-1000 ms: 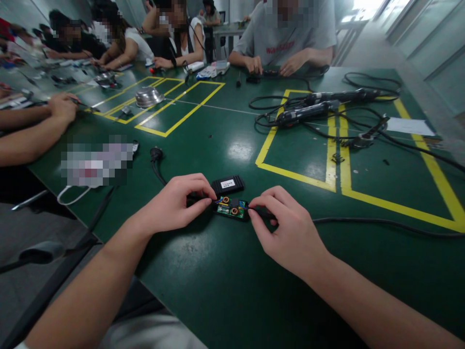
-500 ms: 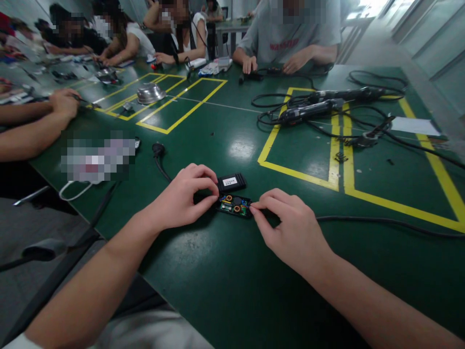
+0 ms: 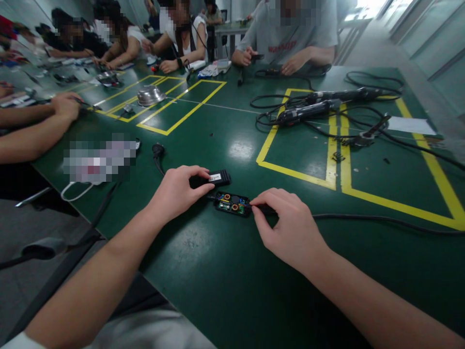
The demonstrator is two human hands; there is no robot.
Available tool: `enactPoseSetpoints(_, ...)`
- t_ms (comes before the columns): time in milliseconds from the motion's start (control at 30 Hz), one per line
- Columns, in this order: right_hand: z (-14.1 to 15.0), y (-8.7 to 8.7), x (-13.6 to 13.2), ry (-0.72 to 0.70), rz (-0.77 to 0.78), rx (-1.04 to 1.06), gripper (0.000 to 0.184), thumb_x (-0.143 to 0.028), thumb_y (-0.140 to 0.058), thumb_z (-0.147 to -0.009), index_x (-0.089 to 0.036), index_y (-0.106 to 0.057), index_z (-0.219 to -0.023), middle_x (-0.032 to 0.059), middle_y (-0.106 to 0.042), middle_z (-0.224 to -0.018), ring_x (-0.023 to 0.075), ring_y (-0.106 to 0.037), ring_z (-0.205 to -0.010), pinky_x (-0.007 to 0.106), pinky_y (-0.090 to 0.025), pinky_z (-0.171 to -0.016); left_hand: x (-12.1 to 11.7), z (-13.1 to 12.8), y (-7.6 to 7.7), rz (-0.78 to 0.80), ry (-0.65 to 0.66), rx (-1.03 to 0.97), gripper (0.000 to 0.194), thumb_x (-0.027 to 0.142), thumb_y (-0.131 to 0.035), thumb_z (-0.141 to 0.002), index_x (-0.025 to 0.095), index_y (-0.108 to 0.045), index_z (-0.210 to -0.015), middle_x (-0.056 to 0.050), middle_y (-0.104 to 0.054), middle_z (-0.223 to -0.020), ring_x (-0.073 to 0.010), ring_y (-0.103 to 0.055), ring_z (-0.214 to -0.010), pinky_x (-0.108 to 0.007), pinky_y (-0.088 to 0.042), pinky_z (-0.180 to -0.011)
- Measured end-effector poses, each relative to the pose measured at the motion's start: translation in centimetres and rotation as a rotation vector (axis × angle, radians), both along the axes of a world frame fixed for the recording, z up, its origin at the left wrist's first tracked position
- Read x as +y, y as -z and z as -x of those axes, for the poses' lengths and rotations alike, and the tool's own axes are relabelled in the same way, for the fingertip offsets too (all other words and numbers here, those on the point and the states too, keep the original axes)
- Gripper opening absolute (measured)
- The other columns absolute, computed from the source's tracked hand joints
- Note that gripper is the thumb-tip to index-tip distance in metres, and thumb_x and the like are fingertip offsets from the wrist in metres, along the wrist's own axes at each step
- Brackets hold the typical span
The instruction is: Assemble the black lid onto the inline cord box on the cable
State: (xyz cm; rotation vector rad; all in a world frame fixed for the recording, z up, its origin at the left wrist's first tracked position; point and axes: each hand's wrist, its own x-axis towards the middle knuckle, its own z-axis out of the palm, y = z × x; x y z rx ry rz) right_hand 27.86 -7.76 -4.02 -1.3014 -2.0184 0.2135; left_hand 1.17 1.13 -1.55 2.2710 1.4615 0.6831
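On the green table lies a small black casing (image 3: 224, 207) with its inside showing: a circuit board with copper coils and coloured wires. Just behind it, my left hand (image 3: 181, 191) grips the left end of a black cover (image 3: 222, 178) with a white label, thumb and fingers on either side. At the casing's right end, my right hand (image 3: 285, 215) pinches its edge where a black cord (image 3: 348, 217) comes in; the exact grip is partly hidden. A black plug (image 3: 158, 150) on a cord lies beyond my left hand.
Electric screwdrivers (image 3: 308, 112) with looped cables lie at the back right, near a white paper (image 3: 412, 126). A metal bowl (image 3: 149, 95) stands further back. Another person's hands (image 3: 65, 105) rest at left; a co-worker (image 3: 290, 43) sits opposite.
My left hand has moved from the casing's left end to the cover and shifted it left. My right hand stays at the casing. The person opposite has raised a small dark object.
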Motion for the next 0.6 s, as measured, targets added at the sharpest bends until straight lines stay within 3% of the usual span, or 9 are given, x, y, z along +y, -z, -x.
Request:
enactPoseSetpoints(100, 0.0, 0.0, 0.0, 0.020, 0.001, 0.005, 0.014, -0.016, -0.059, -0.099, -0.021, -0.069, -0.089, 0.0067, -0.078, -0.090, 0.0244, -0.072, -0.081, 0.040, -0.049, -0.074, 0.0, 0.0, -0.1, 0.006, -0.002, 0.022, 0.020, 0.035, -0.084, -0.093, 0.023, -0.084, -0.109, -0.006, -0.087, -0.111, -0.0300, -0.080, -0.100, -0.046, -0.061, -0.097)
enactPoseSetpoints(167, 0.1, 0.1, -0.1, 0.031, -0.003, 0.003, 0.016, -0.016, -0.058, -0.098, -0.022, -0.067, -0.087, 0.0070, -0.078, -0.090, 0.0250, -0.072, -0.081, 0.041, -0.048, -0.074, -0.3, 0.0, -0.3, -0.035, 0.062, -0.010, 0.024, 0.035, -0.081, -0.096, 0.023, -0.082, -0.117, -0.007, -0.086, -0.114, -0.0292, -0.079, -0.104, -0.045, -0.061, -0.098)
enactPoseSetpoints(367, 0.2, 0.0, -0.1, 0.044, 0.014, -0.011, 0.014, -0.017, -0.057, -0.098, -0.023, -0.064, -0.088, 0.0061, -0.076, -0.087, 0.0254, -0.070, -0.081, 0.042, -0.046, -0.076, -1.7, -0.3, -1.2, -0.064, 0.447, -0.134, 0.027, 0.034, -0.072, -0.107, 0.025, -0.082, -0.131, -0.010, -0.082, -0.131, -0.0259, -0.077, -0.119, -0.040, -0.060, -0.108)
enactPoseSetpoints(433, 0.3, 0.0, -0.2, 0.072, 0.041, 0.004, 0.009, -0.018, -0.057, -0.096, -0.023, -0.064, -0.096, 0.0067, -0.075, -0.089, 0.0257, -0.070, -0.081, 0.042, -0.047, -0.076, -2.0, -0.4, -1.3, -0.051, 0.520, -0.098, 0.026, 0.030, -0.072, -0.107, 0.026, -0.083, -0.131, -0.009, -0.082, -0.130, -0.0248, -0.077, -0.117, -0.038, -0.061, -0.106)
enactPoseSetpoints(600, 0.4, -0.2, -0.4, 0.084, 0.096, 0.007, 0.027, -0.022, -0.061, -0.091, -0.019, -0.065, -0.118, 0.0083, -0.075, -0.096, 0.0276, -0.070, -0.085, 0.043, -0.049, -0.079, -2.0, -0.5, -1.2, -0.076, 0.556, -0.048, 0.026, 0.024, -0.072, -0.107, 0.024, -0.084, -0.130, -0.010, -0.082, -0.130, -0.0253, -0.076, -0.118, -0.040, -0.060, -0.107)
